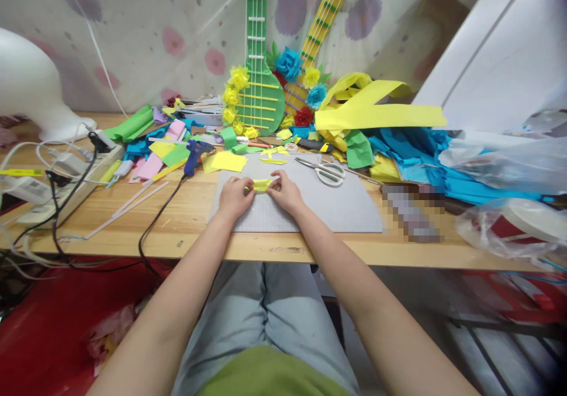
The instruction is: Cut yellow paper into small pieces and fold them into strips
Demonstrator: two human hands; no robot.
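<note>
A small strip of yellow paper (261, 185) stretches between my two hands, over the grey board (336, 210). My left hand (237, 195) pinches its left end, and my right hand (286, 192) pinches its right end. Scissors with pale handles (330, 173) lie on the board to the right of my hands, blades pointing left. Another thin yellow piece (273, 161) rests near the board's back edge. Square yellow sheets (229, 161) overlap the board's back left corner.
A blue glue gun (194, 155) with a black cable stands left of the board. Paper guitars (263, 98) lean at the back. A power strip (66, 189) is at the left; blue crepe paper (411, 154) and a plastic-wrapped tub (518, 228) are at the right.
</note>
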